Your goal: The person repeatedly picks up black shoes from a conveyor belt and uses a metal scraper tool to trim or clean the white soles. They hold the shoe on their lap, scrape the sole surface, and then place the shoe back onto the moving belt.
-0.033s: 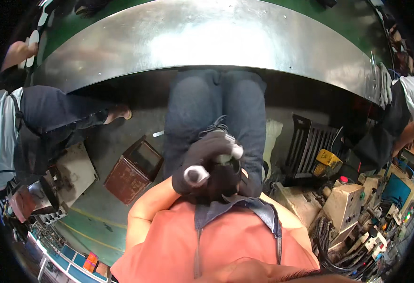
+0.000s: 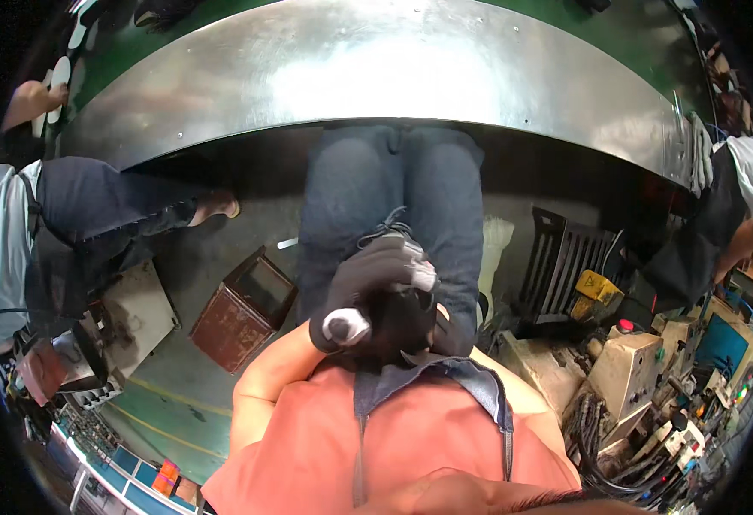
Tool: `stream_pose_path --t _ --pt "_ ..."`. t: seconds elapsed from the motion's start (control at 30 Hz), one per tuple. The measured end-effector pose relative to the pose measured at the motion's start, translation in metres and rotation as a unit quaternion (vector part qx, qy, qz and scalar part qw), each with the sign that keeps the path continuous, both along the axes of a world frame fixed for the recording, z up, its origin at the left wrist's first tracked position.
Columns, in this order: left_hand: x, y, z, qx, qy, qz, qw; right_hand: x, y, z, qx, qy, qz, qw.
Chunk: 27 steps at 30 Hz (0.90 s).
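Observation:
Both of my hands are close together in front of my waist, in dark grey gloves. My left hand (image 2: 376, 273) lies uppermost, its fingers curled over to the right and showing pale fingertips. Its white-tipped thumb (image 2: 346, 327) points back toward my body, apart from the fingers. Under the fingers is a black mass (image 2: 399, 322); whether it is cloth, a glove or a held object I cannot tell. My right hand (image 2: 453, 336) shows mainly as a dark glove cuff, its fingers hidden behind the left hand. Thin black cords (image 2: 385, 225) stick out beyond the left knuckles, over my dark trousers.
A shiny metal bench (image 2: 222, 94) crosses in front of my knees. Left on the floor stands a rusty brown box (image 2: 232, 324); right are a dark slatted plastic piece (image 2: 556, 262), a yellow part (image 2: 599, 286) and machinery (image 2: 625, 369). People sit at both sides.
My left fingers have curled and turned slightly, covering a pale spot that showed beneath them. The left thumb has shifted a little left and toward my body.

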State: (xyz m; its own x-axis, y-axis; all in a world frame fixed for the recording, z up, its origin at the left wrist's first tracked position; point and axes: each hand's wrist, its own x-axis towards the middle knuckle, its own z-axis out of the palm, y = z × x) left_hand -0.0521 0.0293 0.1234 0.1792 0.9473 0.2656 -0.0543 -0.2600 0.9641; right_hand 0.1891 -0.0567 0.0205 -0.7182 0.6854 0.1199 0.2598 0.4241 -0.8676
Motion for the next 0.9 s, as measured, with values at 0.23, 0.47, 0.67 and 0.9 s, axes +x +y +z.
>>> stream_pose_path --t 0.23,0.47,0.67,0.9 --pt "0.009 -0.009 0.018 -0.190 -0.218 0.001 0.957 -0.022 0.026 -0.007 -0.024 0.036 0.048 0.998" --pt "0.012 -0.012 0.003 -0.172 -0.283 0.039 0.943 -0.010 0.013 0.000 -0.316 0.046 -0.041 0.947" --pt "-0.005 -0.016 -0.109 -0.301 -0.456 -0.021 0.837 -0.012 0.036 0.028 0.023 -0.066 -0.044 0.997" --pt "0.041 -0.007 -0.074 -0.249 0.162 0.234 0.926 -0.048 0.106 0.094 -0.423 -0.067 -0.237 0.872"
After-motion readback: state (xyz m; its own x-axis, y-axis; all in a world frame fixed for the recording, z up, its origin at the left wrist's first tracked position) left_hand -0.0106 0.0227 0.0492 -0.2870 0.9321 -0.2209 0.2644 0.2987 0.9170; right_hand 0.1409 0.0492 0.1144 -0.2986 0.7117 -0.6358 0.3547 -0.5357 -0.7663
